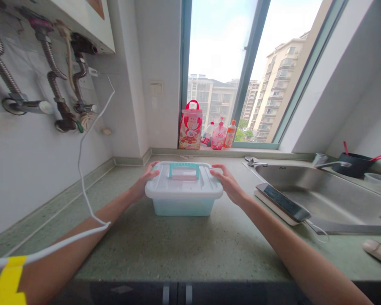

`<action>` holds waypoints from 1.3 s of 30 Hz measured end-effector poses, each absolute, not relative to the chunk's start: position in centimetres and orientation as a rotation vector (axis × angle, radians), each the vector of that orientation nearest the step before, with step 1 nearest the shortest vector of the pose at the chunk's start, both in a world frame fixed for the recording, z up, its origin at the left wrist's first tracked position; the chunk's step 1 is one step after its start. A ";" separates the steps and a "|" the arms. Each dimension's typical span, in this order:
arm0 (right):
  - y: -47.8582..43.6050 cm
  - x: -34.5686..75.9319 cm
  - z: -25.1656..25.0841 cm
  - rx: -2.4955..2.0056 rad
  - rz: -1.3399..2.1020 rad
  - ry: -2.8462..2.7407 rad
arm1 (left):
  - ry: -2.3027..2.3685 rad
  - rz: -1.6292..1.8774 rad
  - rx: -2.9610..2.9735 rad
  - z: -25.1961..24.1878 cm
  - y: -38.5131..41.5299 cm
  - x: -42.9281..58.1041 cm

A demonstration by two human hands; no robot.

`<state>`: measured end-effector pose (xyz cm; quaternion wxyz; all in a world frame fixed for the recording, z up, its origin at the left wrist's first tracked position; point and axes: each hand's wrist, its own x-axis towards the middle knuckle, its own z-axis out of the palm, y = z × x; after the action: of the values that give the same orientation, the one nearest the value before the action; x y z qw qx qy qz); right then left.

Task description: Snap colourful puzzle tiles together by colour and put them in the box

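Note:
A small plastic storage box [183, 206] with a pale teal body, a translucent white lid and a teal handle stands on the green speckled counter [184, 245]. My left hand [145, 180] grips the lid's left edge, fingers curled over it. On the opposite side, my right hand [227, 181] holds the lid's right edge the same way. The handle lies flat on the lid between both hands.
A steel sink [324, 195] with a tap is at the right; a phone on a white pad [282, 202] rests on its near left rim. Bottles and a red-handled bag [190, 127] line the window sill. A white cable [82, 178] hangs from wall pipes at the left.

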<state>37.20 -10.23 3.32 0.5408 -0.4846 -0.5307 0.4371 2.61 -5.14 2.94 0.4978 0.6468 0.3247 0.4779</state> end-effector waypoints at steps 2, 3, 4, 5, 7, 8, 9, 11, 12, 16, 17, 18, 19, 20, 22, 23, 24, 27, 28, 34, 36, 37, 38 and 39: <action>-10.2 37.3 3.4 -1.158 1.061 -1.236 | 0.814 1.115 1.498 3.3 -5.6 2.8; -10.2 37.3 3.4 -1.154 1.067 -1.230 | 0.821 1.115 1.481 3.5 -5.7 2.9; -10.2 37.3 3.5 -1.146 1.065 -1.234 | 0.821 1.131 1.507 3.7 -5.8 3.0; -10.1 37.3 3.5 -1.139 1.053 -1.248 | 0.820 1.149 1.551 3.8 -5.9 3.0; -10.0 37.4 3.6 -1.140 1.010 -1.292 | 0.815 1.166 1.635 4.0 -5.9 3.1; -10.0 37.5 3.7 -1.150 0.984 -1.316 | 0.810 1.172 1.662 4.0 -5.9 3.1; -10.0 37.6 3.8 -1.162 0.958 -1.337 | 0.806 1.177 1.677 4.0 -5.9 3.1; -10.0 37.8 4.0 -1.184 0.909 -1.371 | 0.798 1.190 1.696 3.9 -5.8 3.0; -10.1 37.9 4.0 -1.193 0.888 -1.385 | 0.796 1.197 1.709 3.9 -5.7 3.0; -10.0 38.3 3.8 -1.181 0.818 -1.421 | 0.781 1.243 1.789 3.5 -5.2 2.7; -9.9 38.4 3.6 -1.169 0.802 -1.426 | 0.767 1.254 1.800 3.4 -5.1 2.6; -9.8 38.5 3.4 -1.157 0.784 -1.429 | 0.753 1.259 1.803 3.4 -5.0 2.5; -9.7 38.6 3.2 -1.149 0.763 -1.435 | 0.742 1.261 1.799 3.3 -4.9 2.5; -9.5 38.7 3.0 -1.147 0.744 -1.443 | 0.734 1.261 1.793 3.3 -4.9 2.5; -9.2 38.9 2.6 -1.147 0.715 -1.459 | 0.732 1.267 1.788 3.2 -5.0 2.5; -9.0 39.0 2.4 -1.145 0.708 -1.467 | 0.734 1.273 1.786 3.3 -5.0 2.6; -8.9 39.1 2.3 -1.143 0.703 -1.476 | 0.735 1.278 1.784 3.3 -5.1 2.6; -8.4 39.6 1.9 -1.152 0.699 -1.505 | 0.735 1.294 1.769 3.3 -5.2 2.7; -8.3 39.7 1.8 -1.154 0.696 -1.515 | 0.729 1.300 1.762 3.3 -5.2 2.7; -8.1 40.1 1.4 -1.062 0.680 -1.681 | 0.625 1.311 1.672 2.3 -4.8 2.5; -8.2 40.0 1.2 -1.019 0.736 -1.748 | 0.611 1.307 1.630 1.8 -4.5 2.4; -8.2 40.0 1.1 -1.011 0.761 -1.765 | 0.609 1.306 1.610 1.6 -4.4 2.3; -8.2 40.1 0.9 -1.016 0.773 -1.769 | 0.607 1.307 1.591 1.4 -4.2 2.2; -8.2 40.2 0.8 -1.034 0.770 -1.763 | 0.602 1.306 1.575 1.2 -4.1 2.2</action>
<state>40.19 -8.21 0.80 0.4607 -0.4201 -0.7164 0.3131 2.16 -4.08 1.23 0.4834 0.6465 0.2471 0.5360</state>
